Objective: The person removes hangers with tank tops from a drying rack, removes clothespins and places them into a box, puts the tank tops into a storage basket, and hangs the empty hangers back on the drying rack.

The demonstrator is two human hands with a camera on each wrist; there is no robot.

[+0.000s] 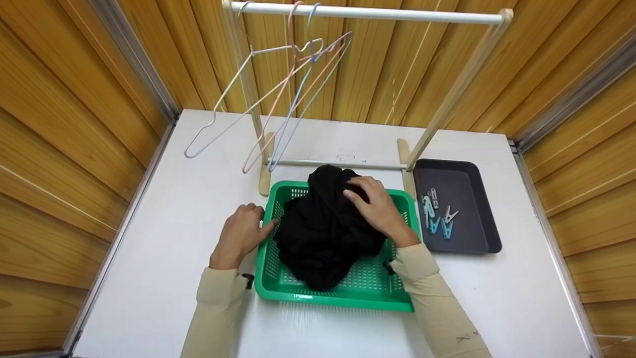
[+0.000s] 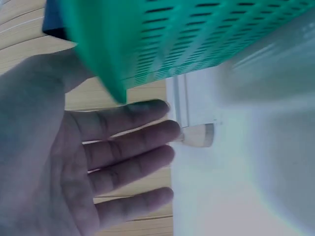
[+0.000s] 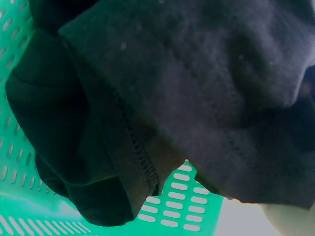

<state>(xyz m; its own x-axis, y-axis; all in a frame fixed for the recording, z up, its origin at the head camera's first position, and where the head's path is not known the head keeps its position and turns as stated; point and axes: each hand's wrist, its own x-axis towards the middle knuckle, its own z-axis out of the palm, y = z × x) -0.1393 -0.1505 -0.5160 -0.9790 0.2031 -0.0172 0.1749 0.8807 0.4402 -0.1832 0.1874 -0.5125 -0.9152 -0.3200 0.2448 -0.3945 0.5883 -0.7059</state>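
Note:
A bunched black garment [image 1: 323, 233], with a stitched hem [image 3: 135, 142] showing in the right wrist view, lies heaped in a green plastic basket [image 1: 338, 301]. My right hand [image 1: 375, 206] grips the garment's upper right side, thumb and fingertips at its folds; the cloth hides part of the fingers. At the basket's left rim is my left hand [image 1: 243, 231], its thumb over the edge. In the left wrist view that hand's fingers [image 2: 133, 150] stretch out straight and spread beneath the basket's outer wall.
Behind the basket stands a rack with a white top bar [image 1: 397, 13], holding a white hanger [image 1: 218, 104], a pink hanger [image 1: 271, 117] and a blue hanger [image 1: 293, 114] at its left end. A dark tray [image 1: 472, 214] with several clothespins [image 1: 447, 228] sits right. Wood-patterned walls enclose the white table [image 1: 149, 248].

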